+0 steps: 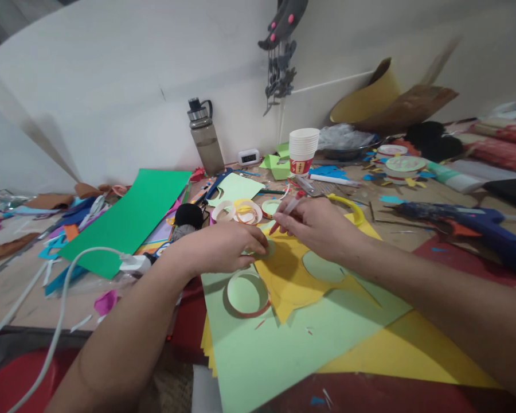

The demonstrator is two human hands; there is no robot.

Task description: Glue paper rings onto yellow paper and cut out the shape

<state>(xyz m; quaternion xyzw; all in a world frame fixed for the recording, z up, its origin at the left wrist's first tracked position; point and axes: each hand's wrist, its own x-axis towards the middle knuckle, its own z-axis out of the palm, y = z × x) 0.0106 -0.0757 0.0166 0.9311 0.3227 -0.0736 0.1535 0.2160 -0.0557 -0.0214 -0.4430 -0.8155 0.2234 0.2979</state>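
My right hand [312,221] is closed around a red pen [293,204], its clear barrel pointing down to the left. Below it lies a yellow paper sheet [290,281] with ragged cut edges and a cut-out gap. My left hand [230,246] bends over this sheet's upper left corner, fingers curled down and thumb close to them; a pale rounded thing partly shows under the fingers, but I cannot make it out. A cut paper-cup ring [248,313] with a red edge rests just in front of my left hand, on light green paper [258,367].
More rings [247,211] lie beyond my hands. A water bottle [206,137], small clock [248,156] and stacked paper cups [303,152] stand at the back. A blue glue gun [468,221] lies right; green card [129,221] and a white cable [71,281] are left.
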